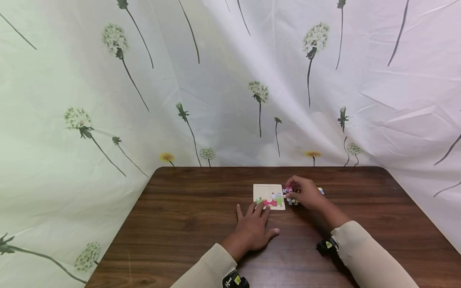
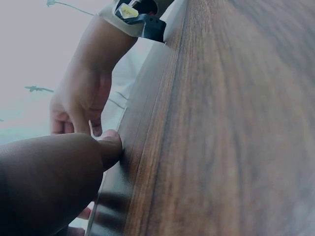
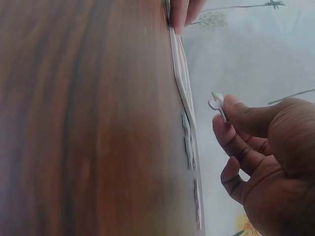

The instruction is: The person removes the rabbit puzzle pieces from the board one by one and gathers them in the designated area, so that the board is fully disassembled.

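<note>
A pale square jigsaw board (image 1: pixel 266 189) lies on the table, with several colourful pieces (image 1: pixel 271 203) fitted along its front part. My left hand (image 1: pixel 252 230) has its fingers spread, fingertips resting on the board's front edge; its thumb (image 2: pixel 111 146) looms close in the left wrist view. To the board's right, my right hand (image 1: pixel 307 194) pinches a small jigsaw piece (image 3: pixel 220 106) between thumb and index finger, raised above the tabletop. Loose jigsaw pieces (image 1: pixel 293 202) lie beneath and beside that hand, partly hidden by it. The held piece's picture is too small to make out.
The dark wooden table (image 1: pixel 187 224) extends around the board on all sides. Another loose piece (image 1: pixel 321 191) shows just beyond the right hand. Behind the table hangs a white cloth (image 1: pixel 223 120) printed with dandelions. Each wrist wears a black strap (image 1: pixel 327 246).
</note>
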Action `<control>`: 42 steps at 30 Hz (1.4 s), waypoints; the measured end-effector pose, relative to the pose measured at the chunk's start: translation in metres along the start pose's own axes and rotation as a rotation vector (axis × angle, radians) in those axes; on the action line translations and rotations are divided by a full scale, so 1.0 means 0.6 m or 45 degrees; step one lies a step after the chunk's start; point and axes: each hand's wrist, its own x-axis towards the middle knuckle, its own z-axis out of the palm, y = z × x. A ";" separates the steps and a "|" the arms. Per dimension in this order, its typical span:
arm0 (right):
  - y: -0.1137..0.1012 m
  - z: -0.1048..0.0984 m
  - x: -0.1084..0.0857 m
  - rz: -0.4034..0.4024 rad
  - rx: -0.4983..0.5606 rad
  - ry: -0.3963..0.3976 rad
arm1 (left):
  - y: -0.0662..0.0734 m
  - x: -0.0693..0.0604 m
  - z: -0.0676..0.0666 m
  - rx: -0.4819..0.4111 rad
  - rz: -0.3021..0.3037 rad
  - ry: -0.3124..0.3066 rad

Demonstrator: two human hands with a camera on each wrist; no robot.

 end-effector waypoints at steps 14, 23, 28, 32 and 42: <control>0.026 -0.037 -0.035 0.017 -0.014 0.033 | 0.002 -0.004 -0.004 -0.012 -0.003 0.009; 0.049 -0.051 -0.053 -0.007 0.093 0.071 | 0.004 -0.006 -0.005 -0.036 -0.018 0.005; 0.055 -0.052 -0.056 0.010 0.088 0.079 | 0.003 -0.005 -0.002 -0.032 -0.014 0.006; 0.057 -0.053 -0.060 0.031 0.034 0.076 | 0.001 -0.005 -0.003 -0.026 -0.009 0.002; 0.064 -0.050 -0.062 0.038 -0.175 0.096 | -0.001 -0.004 -0.001 -0.026 0.003 0.020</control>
